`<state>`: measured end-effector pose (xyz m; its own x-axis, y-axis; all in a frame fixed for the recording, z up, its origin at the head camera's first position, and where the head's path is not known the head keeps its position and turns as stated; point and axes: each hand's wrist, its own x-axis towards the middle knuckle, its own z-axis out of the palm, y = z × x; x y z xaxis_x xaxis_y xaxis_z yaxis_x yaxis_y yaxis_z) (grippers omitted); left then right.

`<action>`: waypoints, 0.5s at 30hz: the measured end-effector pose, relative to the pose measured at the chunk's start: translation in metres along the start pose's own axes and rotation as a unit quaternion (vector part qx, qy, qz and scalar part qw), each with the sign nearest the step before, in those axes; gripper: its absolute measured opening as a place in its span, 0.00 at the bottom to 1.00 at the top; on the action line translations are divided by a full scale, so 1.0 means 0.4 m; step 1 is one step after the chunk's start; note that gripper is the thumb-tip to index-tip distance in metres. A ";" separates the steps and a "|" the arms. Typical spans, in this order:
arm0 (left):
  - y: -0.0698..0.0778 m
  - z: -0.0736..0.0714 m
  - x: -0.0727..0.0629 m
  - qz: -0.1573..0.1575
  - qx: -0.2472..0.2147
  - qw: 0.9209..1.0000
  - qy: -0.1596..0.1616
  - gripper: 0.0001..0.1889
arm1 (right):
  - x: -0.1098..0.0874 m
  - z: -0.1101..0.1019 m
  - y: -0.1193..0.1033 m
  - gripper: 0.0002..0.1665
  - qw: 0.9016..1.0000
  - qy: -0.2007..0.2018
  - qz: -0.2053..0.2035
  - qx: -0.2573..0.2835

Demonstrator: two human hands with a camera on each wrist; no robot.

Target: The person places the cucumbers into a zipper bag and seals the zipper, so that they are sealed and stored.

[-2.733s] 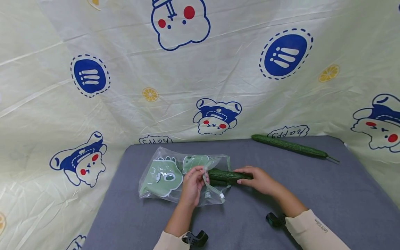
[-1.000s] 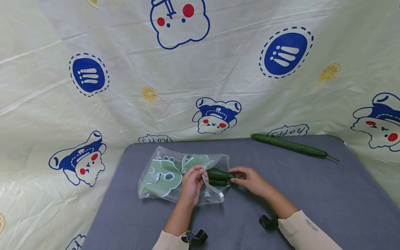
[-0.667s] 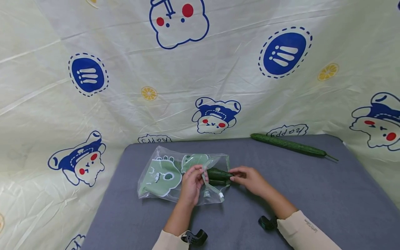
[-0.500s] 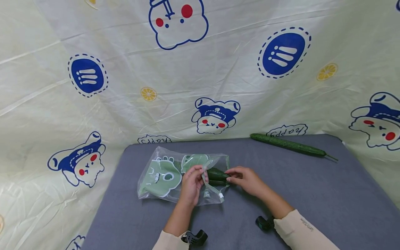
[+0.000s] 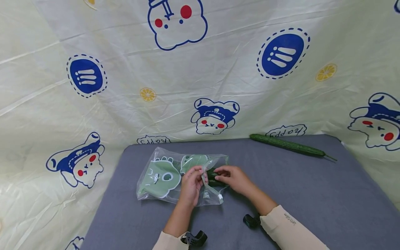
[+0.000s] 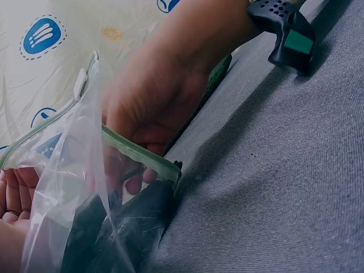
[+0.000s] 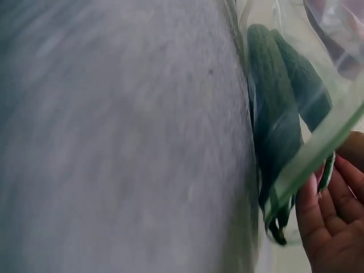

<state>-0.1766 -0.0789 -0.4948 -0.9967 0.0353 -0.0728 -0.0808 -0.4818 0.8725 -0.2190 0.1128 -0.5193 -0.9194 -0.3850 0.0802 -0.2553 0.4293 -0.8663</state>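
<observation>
A clear zip bag with green bear prints lies on its side, its mouth facing right. My left hand pinches the rim of that mouth. Two dark green cucumbers show side by side inside the bag in the right wrist view. At the mouth my right hand holds the stem end of one cucumber between thumb and fingers, with its fingertips inside the green zip strip. Much of both cucumbers is hidden in the head view by the bag's print and my left hand.
Another cucumber, with a thin stem, lies at the back right of the grey cloth-covered table. A pale printed curtain hangs right behind the table's far edge. The bag's white slider sits at the near corner of its mouth.
My right hand has moved left, pushing the cucumber from well outside the mouth to almost fully inside the bag. My left hand keeps its hold on the rim.
</observation>
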 end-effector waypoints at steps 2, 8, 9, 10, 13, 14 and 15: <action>0.000 -0.001 -0.001 0.000 0.001 1.000 0.000 0.06 | 0.005 0.009 -0.006 0.14 1.000 0.001 -0.007 -0.008; 0.003 -0.002 -0.002 0.001 -0.009 1.000 0.004 0.06 | 0.007 0.014 -0.013 0.14 1.000 0.003 -0.014 -0.010; 0.004 -0.002 -0.002 0.001 -0.010 1.000 0.004 0.06 | 0.006 0.012 -0.012 0.14 1.000 0.001 -0.014 -0.007; 0.004 -0.003 -0.001 0.001 -0.010 1.000 0.004 0.06 | 0.005 0.010 -0.010 0.14 1.000 0.000 -0.015 -0.004; 0.005 -0.002 -0.001 0.000 -0.010 1.000 0.004 0.06 | -0.001 0.000 -0.005 0.15 1.000 -0.006 -0.014 0.009; 0.005 -0.002 -0.001 0.000 -0.009 1.000 0.004 0.06 | -0.003 -0.003 -0.004 0.15 1.000 -0.008 -0.014 0.014; 0.006 -0.002 -0.001 0.001 -0.007 1.000 0.003 0.06 | -0.005 -0.007 -0.003 0.16 1.000 -0.010 -0.013 0.019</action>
<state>-0.1764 -0.0808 -0.4933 -0.9968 0.0292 -0.0751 -0.0797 -0.4941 0.8658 -0.2178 0.1153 -0.5168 -0.9062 -0.4123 0.0936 -0.2673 0.3873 -0.8823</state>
